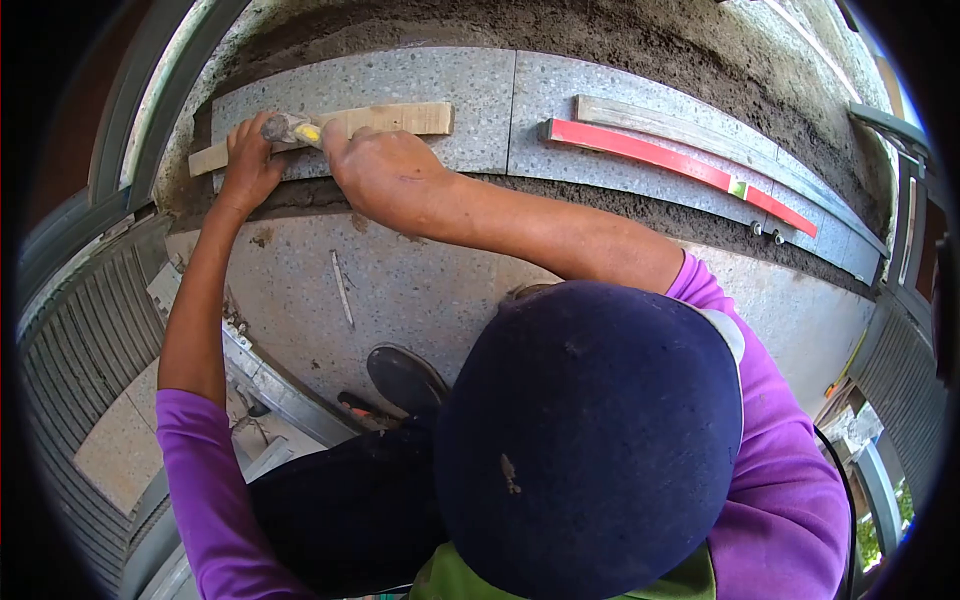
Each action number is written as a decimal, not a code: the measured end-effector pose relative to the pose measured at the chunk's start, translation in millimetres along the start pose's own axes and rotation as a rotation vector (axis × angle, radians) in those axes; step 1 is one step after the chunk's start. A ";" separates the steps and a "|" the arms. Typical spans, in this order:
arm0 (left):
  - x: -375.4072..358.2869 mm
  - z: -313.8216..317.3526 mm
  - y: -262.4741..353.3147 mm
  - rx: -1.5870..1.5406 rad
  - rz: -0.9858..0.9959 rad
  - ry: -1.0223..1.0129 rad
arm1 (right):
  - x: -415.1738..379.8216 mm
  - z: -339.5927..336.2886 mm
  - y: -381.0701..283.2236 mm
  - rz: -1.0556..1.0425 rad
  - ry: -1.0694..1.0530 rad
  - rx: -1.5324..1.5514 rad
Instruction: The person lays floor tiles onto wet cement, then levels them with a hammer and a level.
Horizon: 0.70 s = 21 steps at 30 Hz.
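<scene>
A pale wooden strip lies across the speckled grey tile at the upper left. On that strip, towards its left end, rests my left hand, its fingers over the wood. My right hand is closed round the handle of a hammer, whose metal head is beside my left fingers, above the strip. Yellow shows on the handle just ahead of my right fist. It is not clear whether the hammer head touches the wood.
A red level and a grey wooden bar lie on the tiles at right. Dark mortar borders the tile row. A thin stick lies on the nearer slab. Corrugated metal stands at left.
</scene>
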<state>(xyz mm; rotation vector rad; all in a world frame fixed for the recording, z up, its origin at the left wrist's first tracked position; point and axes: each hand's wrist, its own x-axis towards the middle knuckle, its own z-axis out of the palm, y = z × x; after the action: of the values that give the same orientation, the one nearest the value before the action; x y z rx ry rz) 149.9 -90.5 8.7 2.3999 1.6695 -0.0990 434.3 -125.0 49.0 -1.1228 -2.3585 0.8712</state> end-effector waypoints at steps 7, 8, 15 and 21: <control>-2.8 10.5 -12.9 0.076 0.022 0.015 | 2.5 8.7 0.9 -0.002 0.083 0.019; -3.0 9.8 -12.5 0.092 0.020 0.007 | 1.7 9.0 0.8 0.001 0.086 0.022; 0.5 37.5 -47.7 -0.017 0.047 -0.069 | -6.6 -7.6 -14.3 -0.028 0.164 0.063; -0.4 3.4 -11.1 0.057 0.007 -0.062 | 1.9 4.8 -2.2 -0.027 0.157 0.094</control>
<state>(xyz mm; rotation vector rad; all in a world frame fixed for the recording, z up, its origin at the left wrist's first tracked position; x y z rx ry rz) 139.7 -87.9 3.9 2.4179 1.6527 -0.2204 429.2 -126.3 47.1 -1.0777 -2.1783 0.8436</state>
